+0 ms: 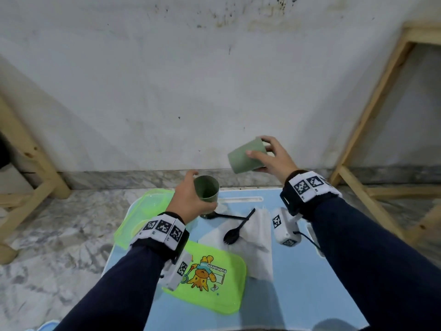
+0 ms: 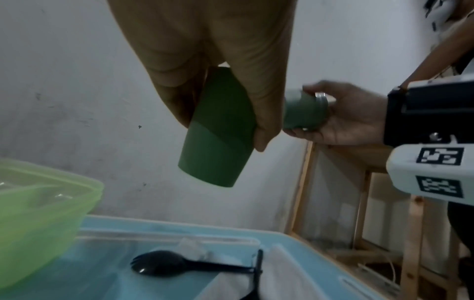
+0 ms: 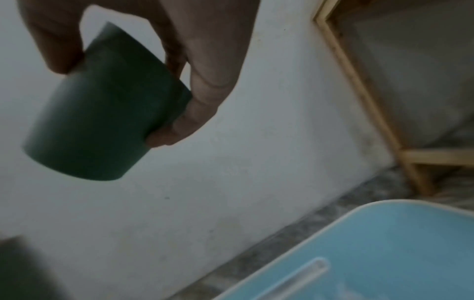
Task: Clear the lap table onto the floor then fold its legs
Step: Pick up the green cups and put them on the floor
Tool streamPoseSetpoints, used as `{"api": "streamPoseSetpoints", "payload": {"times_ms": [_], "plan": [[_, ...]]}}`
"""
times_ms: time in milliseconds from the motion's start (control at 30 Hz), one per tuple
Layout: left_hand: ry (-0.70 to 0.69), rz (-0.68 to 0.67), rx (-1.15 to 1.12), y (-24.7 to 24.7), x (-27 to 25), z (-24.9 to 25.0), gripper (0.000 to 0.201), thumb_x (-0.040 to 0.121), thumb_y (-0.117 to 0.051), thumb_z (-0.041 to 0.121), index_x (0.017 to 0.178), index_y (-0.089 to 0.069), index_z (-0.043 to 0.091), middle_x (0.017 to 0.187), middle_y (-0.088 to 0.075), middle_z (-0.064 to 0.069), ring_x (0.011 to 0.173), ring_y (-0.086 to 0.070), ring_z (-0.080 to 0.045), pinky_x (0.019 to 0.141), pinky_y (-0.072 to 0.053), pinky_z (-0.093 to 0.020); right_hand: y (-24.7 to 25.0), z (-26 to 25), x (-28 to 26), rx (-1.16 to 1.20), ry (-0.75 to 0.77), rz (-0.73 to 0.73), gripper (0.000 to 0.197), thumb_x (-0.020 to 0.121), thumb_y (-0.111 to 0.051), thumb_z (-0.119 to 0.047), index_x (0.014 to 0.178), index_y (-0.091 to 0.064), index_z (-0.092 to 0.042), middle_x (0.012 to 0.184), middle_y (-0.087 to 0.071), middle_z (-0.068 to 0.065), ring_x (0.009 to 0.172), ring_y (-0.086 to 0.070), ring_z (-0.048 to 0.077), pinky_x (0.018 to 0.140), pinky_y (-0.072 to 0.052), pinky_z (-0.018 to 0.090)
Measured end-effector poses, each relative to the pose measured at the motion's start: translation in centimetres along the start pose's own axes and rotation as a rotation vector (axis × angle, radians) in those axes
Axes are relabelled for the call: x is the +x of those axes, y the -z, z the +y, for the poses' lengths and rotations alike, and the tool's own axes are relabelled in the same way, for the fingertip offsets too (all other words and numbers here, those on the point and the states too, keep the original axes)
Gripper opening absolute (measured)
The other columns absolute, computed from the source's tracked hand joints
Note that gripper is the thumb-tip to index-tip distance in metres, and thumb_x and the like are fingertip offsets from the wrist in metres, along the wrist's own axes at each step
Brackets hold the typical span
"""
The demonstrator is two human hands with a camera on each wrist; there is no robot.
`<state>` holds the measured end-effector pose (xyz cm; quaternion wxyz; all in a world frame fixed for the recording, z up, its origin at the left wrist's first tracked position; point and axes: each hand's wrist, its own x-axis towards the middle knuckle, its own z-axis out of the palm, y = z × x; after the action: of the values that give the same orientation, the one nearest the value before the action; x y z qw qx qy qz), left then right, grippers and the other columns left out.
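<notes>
My left hand (image 1: 188,197) grips a green cup (image 1: 208,188) upright, just above the far left part of the light blue lap table (image 1: 298,283). My right hand (image 1: 274,158) grips a second green cup (image 1: 243,158) by its base, tilted and lifted higher over the table's far edge. The left wrist view shows the left hand (image 2: 231,50) round its cup (image 2: 218,142), with the right hand (image 2: 346,117) and its cup (image 2: 302,113) close beside. In the right wrist view the fingers (image 3: 205,60) wrap the tilted cup (image 3: 102,121).
On the table lie a green lid with a cartoon print (image 1: 214,283), a clear green container (image 1: 148,206), two black plastic utensils (image 1: 232,232) and a white napkin (image 1: 257,247). Marble floor (image 1: 59,235) lies to the left. Wooden frames (image 1: 372,115) stand at both sides against the wall.
</notes>
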<state>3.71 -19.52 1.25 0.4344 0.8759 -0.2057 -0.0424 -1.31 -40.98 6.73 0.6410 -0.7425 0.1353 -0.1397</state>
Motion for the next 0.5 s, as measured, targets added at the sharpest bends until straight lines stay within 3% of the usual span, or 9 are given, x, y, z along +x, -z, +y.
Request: {"api": "streamPoseSetpoints", "payload": {"times_ms": [200, 300, 400, 500], "plan": [[-0.016, 0.104, -0.135, 2.6, -2.1, 1.6, 0.064, 0.054, -0.087, 0.022, 0.107, -0.053, 0.015, 0.100, -0.063, -0.001, 0.090, -0.060, -0.019, 0.069, -0.045, -0.024, -5.0, -3.0, -2.9, -0.057, 0.142, -0.159, 0.046, 0.079, -0.070, -0.019, 0.119, -0.048, -0.024, 0.108, -0.050, 0.001, 0.105, -0.054, 0.026, 0.087, -0.056, 0.045], [-0.049, 0.141, -0.193, 4.4, -3.5, 1.7, 0.060, 0.052, -0.089, 0.022, 0.101, -0.055, 0.021, 0.093, -0.062, 0.002, 0.081, -0.059, -0.017, 0.062, -0.047, -0.020, -6.0, -3.5, -4.2, -0.182, 0.179, -0.198, 0.047, 0.078, -0.069, -0.017, 0.120, -0.048, -0.023, 0.105, -0.050, 0.001, 0.097, -0.055, 0.025, 0.084, -0.056, 0.042], [-0.104, 0.159, -0.169, 5.8, -5.0, 2.0, 0.055, 0.054, -0.088, 0.024, 0.099, -0.056, 0.028, 0.087, -0.059, 0.012, 0.080, -0.058, -0.010, 0.067, -0.047, -0.017, -7.1, -4.1, -5.2, -0.223, 0.197, -0.246, 0.047, 0.084, -0.064, -0.016, 0.126, -0.044, -0.020, 0.102, -0.051, -0.001, 0.095, -0.053, 0.021, 0.080, -0.052, 0.031], [-0.143, 0.194, -0.166, 6.8, -6.4, 2.2, 0.061, 0.052, -0.087, 0.032, 0.106, -0.059, 0.028, 0.097, -0.064, 0.006, 0.090, -0.061, -0.014, 0.080, -0.052, -0.027, -9.3, -4.4, -6.8, -0.153, 0.146, -0.357, 0.043, 0.091, -0.053, -0.016, 0.132, -0.038, -0.016, 0.106, -0.047, 0.001, 0.094, -0.050, 0.015, 0.075, -0.046, 0.020]]}}
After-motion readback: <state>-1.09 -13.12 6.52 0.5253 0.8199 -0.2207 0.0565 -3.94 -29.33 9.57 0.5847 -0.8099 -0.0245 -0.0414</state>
